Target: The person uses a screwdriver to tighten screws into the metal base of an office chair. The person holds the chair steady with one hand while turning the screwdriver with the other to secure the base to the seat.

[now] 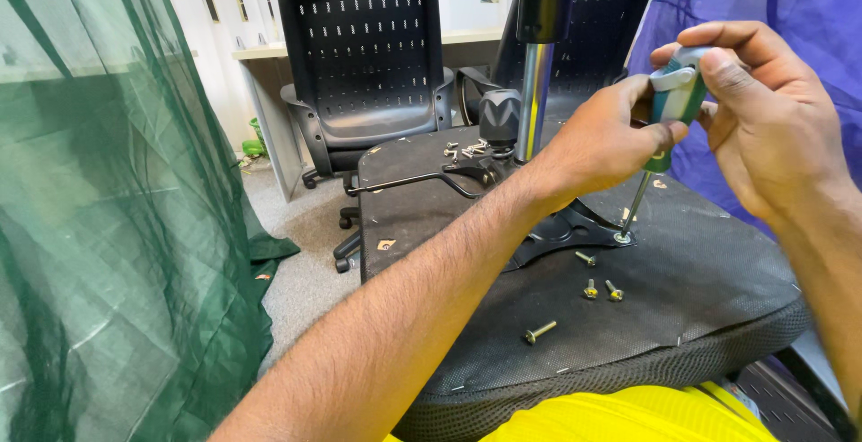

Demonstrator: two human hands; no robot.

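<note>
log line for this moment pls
left hand: steadies screwdriver shaft | right hand: grips its handle | tip: on bolt in mounting plate | loose bolts: on upturned seat

Screwdriver handle mostly hidden inside both hands; chair column cut off at top edge

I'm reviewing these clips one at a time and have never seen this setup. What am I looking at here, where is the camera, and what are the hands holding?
There is one picture, from a camera worn on the person's head, looking down at their own bare hands. No machine is involved. An office chair seat lies upside down, its metal base plate and gas column pointing up. The left hand and right hand together hold a green-handled screwdriver, tip on a screw at the plate. Loose bolts lie on the seat's underside. Another black chair stands behind.
</note>
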